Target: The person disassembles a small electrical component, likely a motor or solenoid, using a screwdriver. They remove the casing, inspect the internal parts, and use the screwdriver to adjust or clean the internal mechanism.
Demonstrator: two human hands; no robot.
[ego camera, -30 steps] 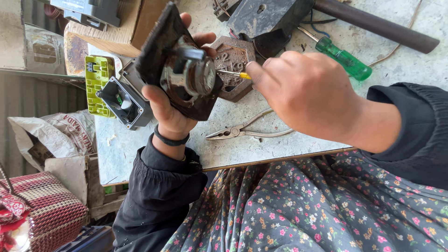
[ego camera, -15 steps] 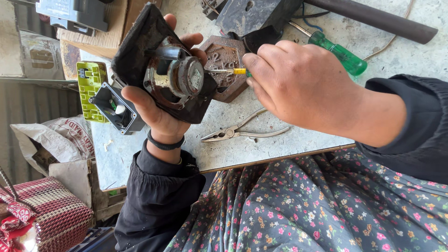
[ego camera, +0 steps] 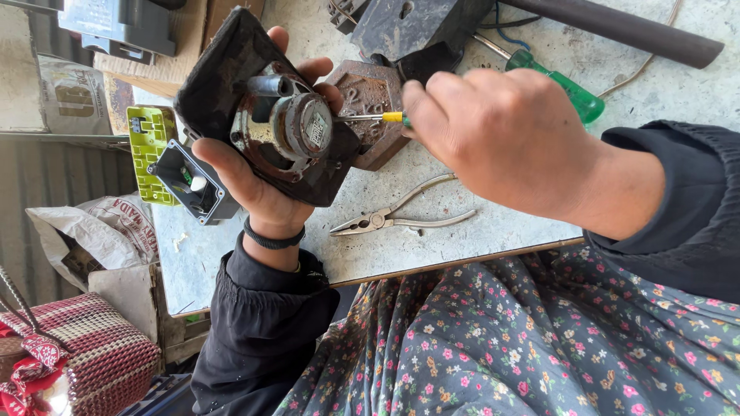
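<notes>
Above the middle of the grey table (ego camera: 462, 231), head view: the left hand (ego camera: 254, 185) is gripping a dark, rusty square plate (ego camera: 254, 108) that carries a round metal motor part (ego camera: 297, 127) on its face; the fingers are curling over the plate's far edge and the thumb is pressing along its near edge, so the plate is being held clear of the tabletop, tilted toward the camera. The right hand (ego camera: 509, 142) is closing in a fist around a small screwdriver (ego camera: 378, 118), of which only the yellow collar and thin metal shaft are showing; the shaft is lying level and its tip is touching the side of the round part. Behind the plate, a brown hexagonal casting (ego camera: 374, 115) is resting on the table. Near the table's front edge, a pair of pliers (ego camera: 393, 219) is lying flat with its handles slightly apart. Toward the left edge, a yellow-green plastic piece (ego camera: 146, 150) and a small black box (ego camera: 193, 185) are sitting side by side, just beside the left hand. Toward the far edge, a green-handled screwdriver (ego camera: 563, 81) is lying near a dark bar (ego camera: 624, 35).
</notes>
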